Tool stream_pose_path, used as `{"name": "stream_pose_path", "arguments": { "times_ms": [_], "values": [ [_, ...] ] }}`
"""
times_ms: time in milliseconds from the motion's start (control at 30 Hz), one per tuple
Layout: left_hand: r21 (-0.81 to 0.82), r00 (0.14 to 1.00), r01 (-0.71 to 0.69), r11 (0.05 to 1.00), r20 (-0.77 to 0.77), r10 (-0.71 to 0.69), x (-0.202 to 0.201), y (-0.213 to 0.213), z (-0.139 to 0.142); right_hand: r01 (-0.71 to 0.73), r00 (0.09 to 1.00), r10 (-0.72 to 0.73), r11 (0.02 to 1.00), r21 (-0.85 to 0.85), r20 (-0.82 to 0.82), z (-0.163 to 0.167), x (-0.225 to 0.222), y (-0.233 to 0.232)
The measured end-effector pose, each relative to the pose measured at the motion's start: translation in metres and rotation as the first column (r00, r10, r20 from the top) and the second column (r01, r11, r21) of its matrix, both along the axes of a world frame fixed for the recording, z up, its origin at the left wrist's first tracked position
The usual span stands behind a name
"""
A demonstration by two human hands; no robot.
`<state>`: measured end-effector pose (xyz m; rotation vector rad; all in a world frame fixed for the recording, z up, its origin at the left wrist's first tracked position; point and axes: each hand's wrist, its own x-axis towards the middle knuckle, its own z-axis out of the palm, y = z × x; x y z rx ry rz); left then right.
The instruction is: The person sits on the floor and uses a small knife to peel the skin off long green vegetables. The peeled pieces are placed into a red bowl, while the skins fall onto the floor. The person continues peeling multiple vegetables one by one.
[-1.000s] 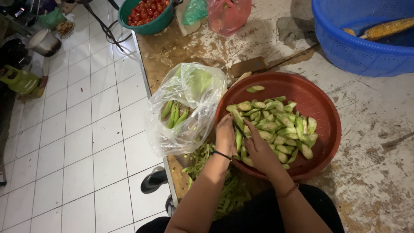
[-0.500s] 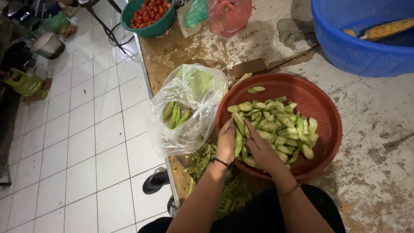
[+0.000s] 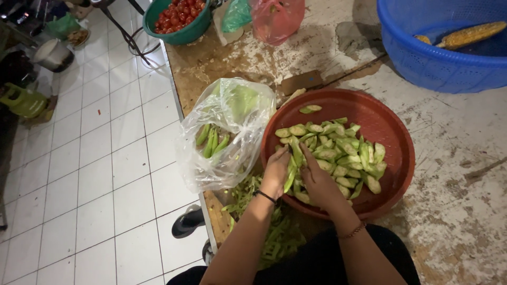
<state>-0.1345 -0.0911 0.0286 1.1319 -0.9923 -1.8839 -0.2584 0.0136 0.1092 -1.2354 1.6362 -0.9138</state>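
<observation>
Over the red basin [image 3: 388, 124], both hands' fingers pinch one green pod [image 3: 293, 168] between them

kitchen prep area | white floor tiles [image 3: 95, 158] | worn counter [image 3: 465, 184] | tomato bowl [image 3: 177, 18]

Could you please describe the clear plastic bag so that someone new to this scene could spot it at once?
Start at the big red bowl of cut green pieces on the worn table. Just left of it, at the table's edge by the white tiles, sits the clear plastic bag. Unlike the pink bag farther back, it is see-through and holds whole green pods.
</observation>
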Motion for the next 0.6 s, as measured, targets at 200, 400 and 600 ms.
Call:
{"name": "stream_pose_path", "arguments": {
  "times_ms": [200, 400, 600],
  "values": [
    [0.069, 0.997, -0.072, 0.995, -0.033, 0.075, -0.002, -0.003, 0.013, -0.015, 1.0, 0.015, 1.0, 0.001, -0.004, 0.003, -0.001, 0.002],
    [0.086, 0.995, -0.004, 0.996, -0.097, 0.012, 0.003, -0.006, 0.02, -0.032, 0.992, 0.036, 0.999, 0.03, -0.117, 0.003, -0.003, 0.002],
    [0.153, 0.99, 0.117, 0.981, -0.09, -0.104, 0.012, -0.006, 0.025, -0.022, 0.989, 0.022, 1.0, 0.0, -0.146, 0.004, -0.002, 0.001]
  ]
}}
